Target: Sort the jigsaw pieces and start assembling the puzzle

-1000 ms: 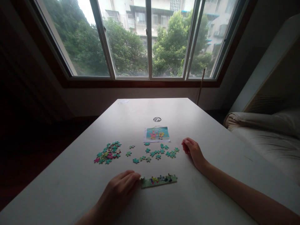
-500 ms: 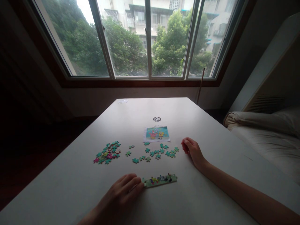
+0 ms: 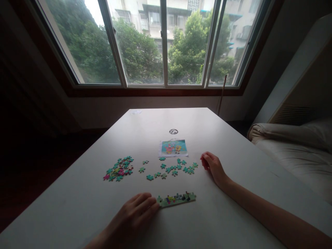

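Observation:
A joined strip of jigsaw puzzle pieces (image 3: 177, 199), light green with small cartoon figures, lies near the front of the white table (image 3: 223, 221). At its left end my left hand (image 3: 137, 209) has bent fingers pressed together on the strip's edge; the thumb is partly hidden. My right hand (image 3: 212, 166) rests on the table with fingers curled in, and no piece shows in it. Just left of it are loose teal and green puzzle pieces (image 3: 175, 167). A denser pile of pieces (image 3: 119, 169), teal with some pink and yellow, lies further left.
Behind the loose pieces lies a printed cartoon picture (image 3: 174, 148). A round dark mark (image 3: 173, 131) is on the table beyond it. A small clear scrap (image 3: 136, 112) lies at the far left corner. A pale padded seat (image 3: 298, 145) stands to the right, a window (image 3: 166, 45) ahead.
Almost nothing differs. My left hand's fingers shift very slightly at the strip's left end, while my right hand and the loose pieces stay in place.

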The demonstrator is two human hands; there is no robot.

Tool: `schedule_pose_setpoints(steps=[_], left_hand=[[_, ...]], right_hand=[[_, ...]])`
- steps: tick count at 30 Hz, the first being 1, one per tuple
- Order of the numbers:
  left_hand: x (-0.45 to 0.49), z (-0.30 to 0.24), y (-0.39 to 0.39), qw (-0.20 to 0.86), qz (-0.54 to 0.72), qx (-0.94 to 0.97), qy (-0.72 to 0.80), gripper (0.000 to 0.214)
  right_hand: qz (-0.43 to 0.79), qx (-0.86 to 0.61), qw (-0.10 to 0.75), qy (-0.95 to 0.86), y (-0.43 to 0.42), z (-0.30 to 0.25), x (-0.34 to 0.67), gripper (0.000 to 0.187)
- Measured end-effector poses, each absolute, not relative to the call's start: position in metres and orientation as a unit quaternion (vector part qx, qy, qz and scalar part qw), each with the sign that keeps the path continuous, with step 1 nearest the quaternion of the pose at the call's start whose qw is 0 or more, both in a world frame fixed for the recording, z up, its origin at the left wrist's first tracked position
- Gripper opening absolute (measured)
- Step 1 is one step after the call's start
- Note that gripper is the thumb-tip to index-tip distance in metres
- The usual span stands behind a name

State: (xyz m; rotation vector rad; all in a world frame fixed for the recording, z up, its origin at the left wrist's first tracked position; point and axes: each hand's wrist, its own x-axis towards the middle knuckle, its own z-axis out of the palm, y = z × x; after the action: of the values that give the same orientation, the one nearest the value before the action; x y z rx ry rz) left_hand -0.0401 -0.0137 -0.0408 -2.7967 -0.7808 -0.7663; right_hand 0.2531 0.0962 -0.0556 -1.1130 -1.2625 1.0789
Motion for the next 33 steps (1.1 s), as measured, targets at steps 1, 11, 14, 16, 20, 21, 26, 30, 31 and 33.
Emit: schedule_pose_setpoints(steps=[1, 11, 14, 16, 20, 21, 26, 30, 31, 33], left_hand=[[-0.0403, -0.0417, -0.0138, 0.070, -0.256, -0.929, -0.258, 0.023], [-0.0428, -0.0472, -0.0140, 0.091, -0.260, -0.928, -0.252, 0.020], [-0.0433, -0.0471, -0.0139, 0.086, -0.254, -0.930, -0.249, 0.020], [-0.0428, -0.0467, -0.0140, 0.083, -0.255, -0.930, -0.250, 0.021], [-0.0409, -0.0459, -0.0141, 0.088, -0.265, -0.926, -0.253, 0.020], [-0.0405, -0.0459, -0.0142, 0.087, -0.265, -0.926, -0.254, 0.019], [-0.0406, -0.0476, -0.0147, 0.085, -0.266, -0.924, -0.261, 0.018], [-0.0410, -0.0480, -0.0145, 0.079, -0.260, -0.927, -0.259, 0.018], [-0.0408, -0.0477, -0.0143, 0.079, -0.262, -0.927, -0.259, 0.018], [-0.0405, -0.0475, -0.0141, 0.075, -0.263, -0.926, -0.259, 0.018]], right_hand=[[0.453, -0.470, 0.540, -0.531, 0.0961, -0.0553, 0.2529, 0.025], [0.454, -0.463, 0.545, -0.531, 0.0977, -0.0571, 0.2534, 0.025], [0.457, -0.465, 0.544, -0.528, 0.0972, -0.0558, 0.2529, 0.025], [0.457, -0.465, 0.544, -0.528, 0.0970, -0.0555, 0.2528, 0.025], [0.455, -0.463, 0.543, -0.533, 0.0970, -0.0563, 0.2532, 0.025], [0.454, -0.463, 0.543, -0.533, 0.0969, -0.0563, 0.2532, 0.024], [0.451, -0.469, 0.543, -0.530, 0.0962, -0.0547, 0.2525, 0.025], [0.454, -0.469, 0.540, -0.531, 0.0964, -0.0546, 0.2525, 0.026], [0.454, -0.469, 0.540, -0.532, 0.0966, -0.0549, 0.2527, 0.026], [0.455, -0.467, 0.539, -0.533, 0.0971, -0.0560, 0.2531, 0.025]])
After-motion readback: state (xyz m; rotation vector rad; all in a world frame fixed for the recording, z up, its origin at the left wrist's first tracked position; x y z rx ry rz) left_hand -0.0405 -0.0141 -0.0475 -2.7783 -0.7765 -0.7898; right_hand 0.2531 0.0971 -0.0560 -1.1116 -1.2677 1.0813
